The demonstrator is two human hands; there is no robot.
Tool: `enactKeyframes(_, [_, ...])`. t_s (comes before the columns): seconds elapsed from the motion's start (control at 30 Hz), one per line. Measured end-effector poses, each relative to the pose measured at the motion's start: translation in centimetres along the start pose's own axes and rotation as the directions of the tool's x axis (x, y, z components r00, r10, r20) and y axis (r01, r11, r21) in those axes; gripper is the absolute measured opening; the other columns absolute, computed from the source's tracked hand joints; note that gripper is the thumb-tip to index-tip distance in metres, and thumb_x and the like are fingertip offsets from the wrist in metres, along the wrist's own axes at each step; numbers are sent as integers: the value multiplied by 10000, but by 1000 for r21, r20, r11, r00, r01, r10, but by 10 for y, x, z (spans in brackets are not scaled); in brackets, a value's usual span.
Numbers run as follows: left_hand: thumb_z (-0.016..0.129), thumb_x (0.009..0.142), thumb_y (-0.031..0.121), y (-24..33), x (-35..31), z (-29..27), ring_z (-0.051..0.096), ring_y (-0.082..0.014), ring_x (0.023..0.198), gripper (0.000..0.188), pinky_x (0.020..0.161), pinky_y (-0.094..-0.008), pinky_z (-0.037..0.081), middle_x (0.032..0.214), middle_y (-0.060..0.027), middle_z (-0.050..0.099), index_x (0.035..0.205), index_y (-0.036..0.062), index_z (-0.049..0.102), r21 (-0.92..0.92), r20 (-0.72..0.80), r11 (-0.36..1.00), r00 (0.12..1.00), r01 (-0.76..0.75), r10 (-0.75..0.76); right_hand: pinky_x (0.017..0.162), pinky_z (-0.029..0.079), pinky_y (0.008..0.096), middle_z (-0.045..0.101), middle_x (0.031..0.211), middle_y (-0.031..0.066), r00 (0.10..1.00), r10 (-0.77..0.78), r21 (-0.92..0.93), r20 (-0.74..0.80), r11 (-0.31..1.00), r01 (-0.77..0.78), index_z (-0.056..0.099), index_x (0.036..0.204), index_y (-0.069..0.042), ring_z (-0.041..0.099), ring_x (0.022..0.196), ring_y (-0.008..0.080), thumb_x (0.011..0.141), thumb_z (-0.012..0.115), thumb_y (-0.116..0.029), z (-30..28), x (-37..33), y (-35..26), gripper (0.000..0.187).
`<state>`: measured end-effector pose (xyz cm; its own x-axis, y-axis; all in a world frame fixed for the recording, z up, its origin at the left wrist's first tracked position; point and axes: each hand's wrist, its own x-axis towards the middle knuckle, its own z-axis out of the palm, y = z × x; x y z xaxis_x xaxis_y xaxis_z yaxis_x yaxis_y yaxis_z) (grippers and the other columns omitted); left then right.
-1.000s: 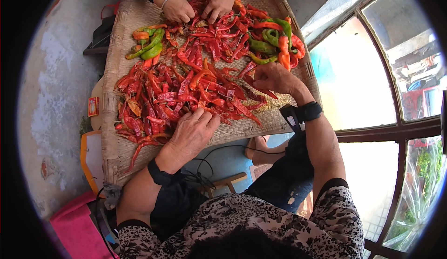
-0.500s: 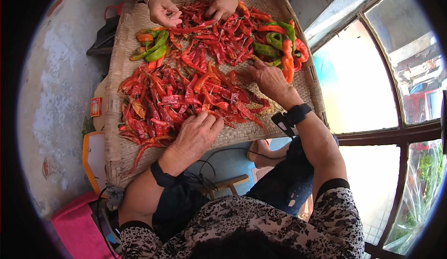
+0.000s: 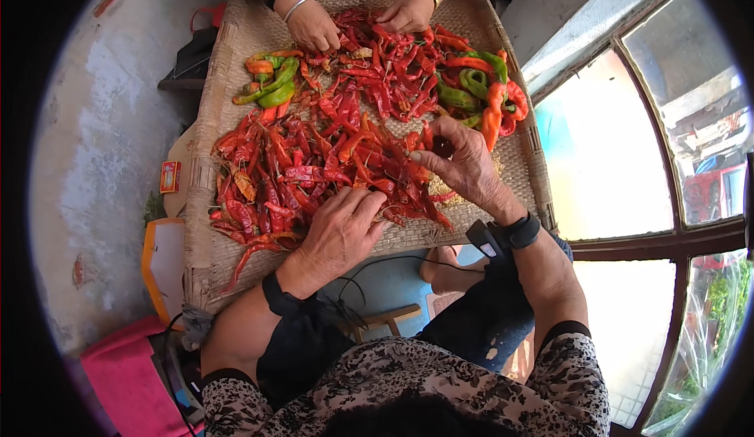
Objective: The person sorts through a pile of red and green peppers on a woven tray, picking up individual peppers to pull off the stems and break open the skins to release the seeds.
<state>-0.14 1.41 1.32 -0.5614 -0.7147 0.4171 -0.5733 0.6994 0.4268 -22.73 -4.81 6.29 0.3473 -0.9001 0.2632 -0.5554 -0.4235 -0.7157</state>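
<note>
Dried red chilies [image 3: 314, 154] lie heaped on a woven tray [image 3: 206, 225]. My left hand [image 3: 342, 229] is at the near edge of the heap, fingers bent down toward the thumb; what they grip is hidden. To the right, my right hand [image 3: 470, 171] hovers low over the chilies, thumb and forefinger apart, with red chilies just beyond the fingertips. Pale loose seeds [image 3: 444, 186] lie on the tray beneath it. Across the tray, another person's two hands, one [image 3: 312, 27] at the left and one [image 3: 410, 11] at the right, are at the far chilies.
Fresh green and red peppers [image 3: 275, 84] lie at the tray's left; more, with a green pepper [image 3: 459, 98] among them, lie at its right. A wall [image 3: 118, 138] stands left, a framed window [image 3: 605, 138] right. A cable [image 3: 400, 258] runs below the tray, above a wooden stool [image 3: 393, 317].
My right hand has drawn back from the fresh peppers toward me, its thumb and forefinger now apart. My left hand stays almost in place. The other person's left-side hand has lowered onto the chilies.
</note>
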Motion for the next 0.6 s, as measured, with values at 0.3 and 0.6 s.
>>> enactKeyframes(0.3, [674, 820, 87, 0, 1, 9, 627, -205, 783, 406, 689, -333, 512, 951, -133, 614, 1182, 16, 505, -580, 36, 753, 933, 312, -359, 684, 490, 388, 551, 850, 122, 900, -427, 82, 90, 904, 420, 582, 986, -28, 576, 822, 317, 773, 696, -53, 38, -19, -29, 243])
enactKeyframes(0.6, [611, 897, 146, -11, 6, 3, 605, -103, 682, 205, 603, -281, 479, 790, -60, 644, 1058, 25, 569, -585, 115, 688, 884, 429, -453, 605, 546, 245, 633, 784, 58, 883, 299, 577, 363, 672, -465, 611, 952, -1, 630, 678, 114, 916, 613, -270, 21, -3, -5, 272])
